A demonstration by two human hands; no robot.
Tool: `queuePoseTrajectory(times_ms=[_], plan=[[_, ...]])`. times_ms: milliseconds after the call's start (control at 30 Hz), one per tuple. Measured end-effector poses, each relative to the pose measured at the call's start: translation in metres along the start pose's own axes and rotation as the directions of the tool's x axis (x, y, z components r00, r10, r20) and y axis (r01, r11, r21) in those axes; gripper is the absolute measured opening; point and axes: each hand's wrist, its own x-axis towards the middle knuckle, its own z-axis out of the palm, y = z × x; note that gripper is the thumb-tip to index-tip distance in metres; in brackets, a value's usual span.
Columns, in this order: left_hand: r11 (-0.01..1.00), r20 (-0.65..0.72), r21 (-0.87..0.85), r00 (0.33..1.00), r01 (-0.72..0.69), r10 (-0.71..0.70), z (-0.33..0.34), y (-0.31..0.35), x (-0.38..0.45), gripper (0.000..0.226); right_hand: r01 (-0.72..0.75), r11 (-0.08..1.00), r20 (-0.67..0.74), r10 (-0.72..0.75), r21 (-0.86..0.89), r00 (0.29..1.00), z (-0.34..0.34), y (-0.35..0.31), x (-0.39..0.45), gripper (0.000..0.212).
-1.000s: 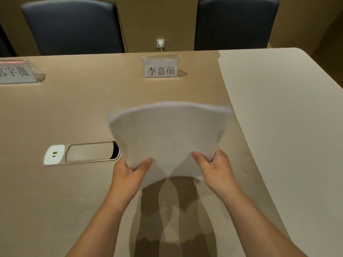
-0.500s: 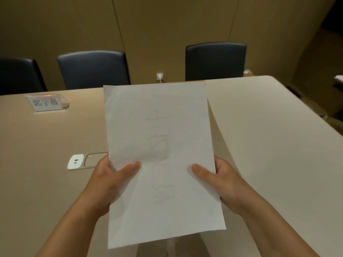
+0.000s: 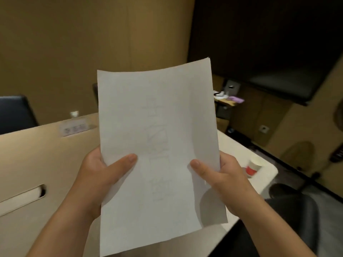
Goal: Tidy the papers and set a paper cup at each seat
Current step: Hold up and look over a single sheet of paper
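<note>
Your 2 hands hold papers (image 3: 157,145) upright above tabletop (image 3: 27,154), sheets facing you, faint print showing through. Your left hand (image 3: 100,173) grips left edge, thumb across front, fingers behind. Your right hand (image 3: 222,175) grips right edge same way, thumb on front. Paper cup (image 3: 254,166), white with red band, stands on tabletop near far right corner, well apart from papers. Nameplate (image 3: 74,129) blurred at far edge. Dark chair (image 3: 14,112) behind tabletop, left.
</note>
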Motion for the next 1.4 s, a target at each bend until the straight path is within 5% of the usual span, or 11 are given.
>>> queuePoseTrajectory(times_ms=[133,267,500,733,833,1100,1400], plan=[[0.999,0.154,-0.026,0.988,0.028,-0.024,0.089,0.013,-0.013,0.036,0.016,1.0,-0.151,-0.015,0.003,0.988,-0.082,-0.005,-0.048,0.033],[0.999,0.325,-0.022,0.945,0.028,-0.019,0.185,0.012,-0.026,0.039,0.065,0.998,-0.315,-0.055,0.022,0.948,-0.166,0.006,-0.093,0.003],[1.0,0.489,-0.012,0.872,0.011,-0.004,0.386,-0.023,-0.047,0.037,0.061,0.996,-0.496,-0.024,0.058,0.868,-0.341,0.045,-0.156,0.009],[1.0,0.515,-0.017,0.857,-0.007,0.015,0.57,-0.055,-0.053,0.041,0.051,0.995,-0.549,0.003,0.082,0.836,-0.513,0.069,-0.173,0.015],[1.0,0.506,-0.021,0.863,-0.003,0.013,0.625,-0.065,-0.037,0.052,0.055,0.994,-0.541,0.005,0.094,0.841,-0.568,0.08,-0.156,0.016],[0.997,0.471,-0.068,0.882,0.027,0.009,0.738,-0.115,0.071,0.036,0.049,0.996,-0.532,-0.005,0.068,0.847,-0.68,0.129,-0.041,0.021],[0.985,0.438,-0.161,0.891,-0.056,0.122,0.848,-0.158,0.276,0.042,0.031,0.999,-0.464,-0.013,0.031,0.886,-0.804,0.152,0.18,0.023]])
